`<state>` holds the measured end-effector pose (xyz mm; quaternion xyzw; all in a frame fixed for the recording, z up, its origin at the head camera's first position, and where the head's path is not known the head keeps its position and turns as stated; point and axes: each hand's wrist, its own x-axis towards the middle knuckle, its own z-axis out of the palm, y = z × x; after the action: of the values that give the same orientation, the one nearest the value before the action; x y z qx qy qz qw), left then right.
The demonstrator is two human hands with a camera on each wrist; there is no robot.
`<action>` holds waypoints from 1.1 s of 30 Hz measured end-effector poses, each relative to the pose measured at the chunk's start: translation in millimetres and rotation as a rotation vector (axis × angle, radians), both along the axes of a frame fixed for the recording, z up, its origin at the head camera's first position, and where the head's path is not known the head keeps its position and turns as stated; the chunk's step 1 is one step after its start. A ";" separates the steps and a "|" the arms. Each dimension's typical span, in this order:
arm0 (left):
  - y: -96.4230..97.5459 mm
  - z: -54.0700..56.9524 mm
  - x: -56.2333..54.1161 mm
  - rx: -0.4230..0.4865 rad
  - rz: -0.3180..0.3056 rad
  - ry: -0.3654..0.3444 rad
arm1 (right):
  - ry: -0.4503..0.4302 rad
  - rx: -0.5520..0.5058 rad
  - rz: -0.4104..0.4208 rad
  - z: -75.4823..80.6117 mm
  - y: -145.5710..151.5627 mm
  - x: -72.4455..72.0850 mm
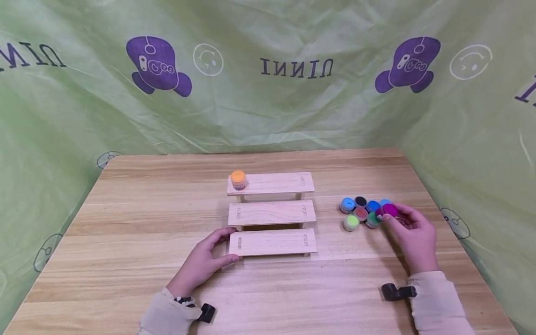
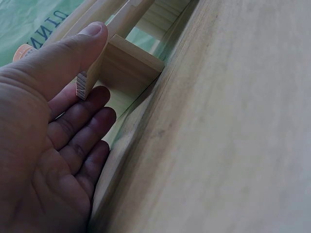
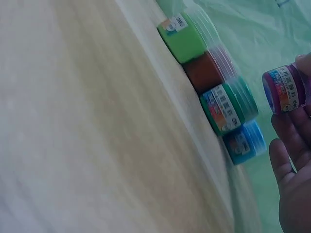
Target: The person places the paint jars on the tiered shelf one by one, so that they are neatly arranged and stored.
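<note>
My left hand grips the left end of the front step of a three-step wooden display stand. In the left wrist view, the thumb lies along the board's end and the other fingers curl beneath it. An orange-lidded paint jar sits at the left end of the rear step. My right hand pinches a purple paint jar, raised off the table beside a cluster of jars. Among these are a green jar, a reddish-brown jar and a light green jar.
Also in the cluster, right of the stand, are a black-lidded jar and blue jars. The wooden table is bordered by a green printed curtain at the back and sides.
</note>
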<state>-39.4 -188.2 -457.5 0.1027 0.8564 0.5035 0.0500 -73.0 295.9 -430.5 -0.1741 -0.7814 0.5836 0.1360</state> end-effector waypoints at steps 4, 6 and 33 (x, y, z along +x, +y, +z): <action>0.0 0.2 -0.1 0.005 0.000 -0.002 | 0.032 -0.031 0.031 3.4 -5.8 0.9; 0.0 0.1 -0.4 0.006 -0.002 -0.001 | 0.051 -0.050 0.043 4.1 -8.2 0.4; 0.0 -1.4 -2.1 -0.002 -0.003 0.001 | 0.222 0.021 0.208 20.8 -39.6 -9.7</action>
<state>-41.5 -188.1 -458.8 0.1043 0.8569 0.5023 0.0505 -82.6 256.3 -409.7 -0.0249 -0.7815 0.6019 0.1623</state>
